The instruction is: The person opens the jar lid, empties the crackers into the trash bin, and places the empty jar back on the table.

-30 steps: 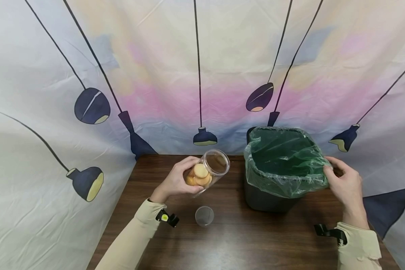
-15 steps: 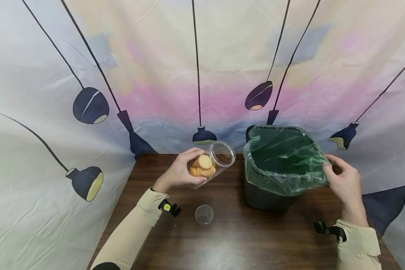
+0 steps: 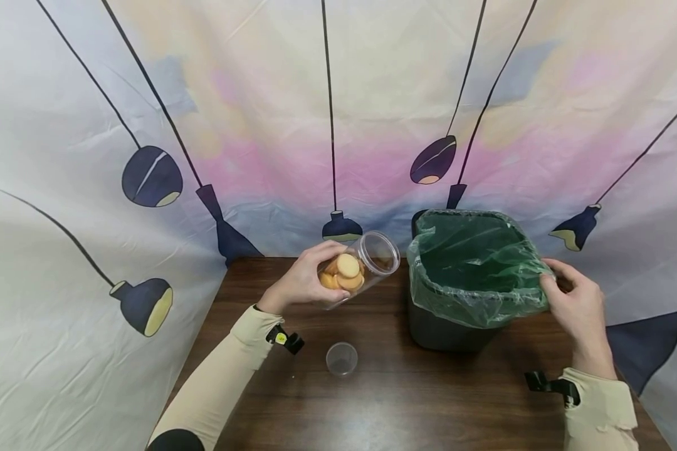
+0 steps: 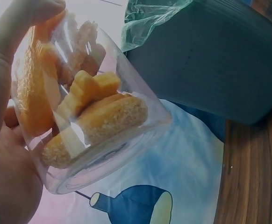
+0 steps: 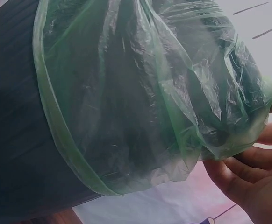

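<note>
My left hand (image 3: 304, 279) grips a clear plastic jar (image 3: 379, 254) tilted with its open mouth up and to the right. Several round golden cookies (image 3: 348, 265) lie inside; the left wrist view shows cookies (image 4: 110, 119) resting near the jar's base. To the right stands a dark trash can (image 3: 448, 329) lined with a green plastic bag (image 3: 468, 307) folded over its rim. My right hand (image 3: 578, 307) pinches the bag at the can's right rim, thumb on the near side. In the right wrist view the bag (image 5: 126, 102) hangs over the can's wall.
A clear round lid (image 3: 341, 359) lies on the dark wooden table (image 3: 395, 401), in front of the jar. Behind the table hangs a cloth backdrop (image 3: 259, 125) printed with lamps, which also runs along both sides.
My left hand has raised the jar and carried it rightward, closer to the trash can, with its mouth still tilted. The right hand keeps its place at the bag.
</note>
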The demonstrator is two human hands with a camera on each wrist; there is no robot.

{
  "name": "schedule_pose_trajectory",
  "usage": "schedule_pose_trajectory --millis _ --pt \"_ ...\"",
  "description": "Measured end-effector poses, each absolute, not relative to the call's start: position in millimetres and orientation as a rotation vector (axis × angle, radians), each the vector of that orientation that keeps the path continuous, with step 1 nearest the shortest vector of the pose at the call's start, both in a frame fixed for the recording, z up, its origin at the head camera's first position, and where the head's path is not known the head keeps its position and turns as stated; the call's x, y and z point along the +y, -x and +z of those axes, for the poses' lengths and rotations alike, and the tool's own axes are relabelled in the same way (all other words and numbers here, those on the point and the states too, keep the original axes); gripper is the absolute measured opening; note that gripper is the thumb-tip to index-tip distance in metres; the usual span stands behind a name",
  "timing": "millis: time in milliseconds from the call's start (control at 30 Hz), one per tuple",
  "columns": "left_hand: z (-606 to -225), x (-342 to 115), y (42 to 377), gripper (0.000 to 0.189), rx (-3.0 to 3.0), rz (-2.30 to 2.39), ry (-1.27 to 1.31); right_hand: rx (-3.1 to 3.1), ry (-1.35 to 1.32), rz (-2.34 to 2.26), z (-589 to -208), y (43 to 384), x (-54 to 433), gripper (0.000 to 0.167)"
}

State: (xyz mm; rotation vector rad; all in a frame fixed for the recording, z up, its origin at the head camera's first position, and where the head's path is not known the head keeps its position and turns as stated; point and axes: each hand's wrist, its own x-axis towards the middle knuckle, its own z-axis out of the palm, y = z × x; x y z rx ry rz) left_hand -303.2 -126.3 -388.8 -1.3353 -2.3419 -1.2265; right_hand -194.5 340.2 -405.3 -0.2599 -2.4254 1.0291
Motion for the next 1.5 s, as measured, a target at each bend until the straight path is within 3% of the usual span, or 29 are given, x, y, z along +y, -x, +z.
schedule_pose_trajectory --millis 1500 --pt "-352.9 -103.3 317.0 0.072 -2.435 -1.049 1.399 -2.432 0.236 1.020 -404.2 192.7 339.3 0.040"
